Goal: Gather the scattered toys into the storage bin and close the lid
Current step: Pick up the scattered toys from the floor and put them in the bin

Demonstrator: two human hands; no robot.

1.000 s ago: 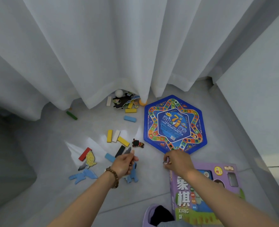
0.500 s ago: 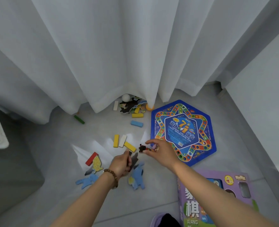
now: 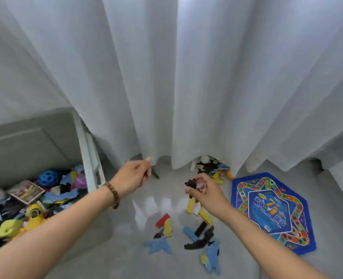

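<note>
The storage bin, white-rimmed, stands open at the left and holds many toys, among them a blue holed ball and a yellow toy. My left hand hovers just right of the bin's rim, fist closed on a small dark piece that is mostly hidden. My right hand is raised over the floor and pinches a small dark figure toy. Below the hands lie a red block, yellow blocks, a blue block, a black block and blue foam animal shapes.
A blue hexagonal game board lies flat at the right. More pieces are heaped under the white curtain's hem, and a green stick lies near my left hand. The curtain hangs across the whole back. No lid is identifiable.
My view has swung left, bringing the bin into sight. Both hands have lifted off the floor, the right with the dark figure it took up, the left fist moving toward the bin.
</note>
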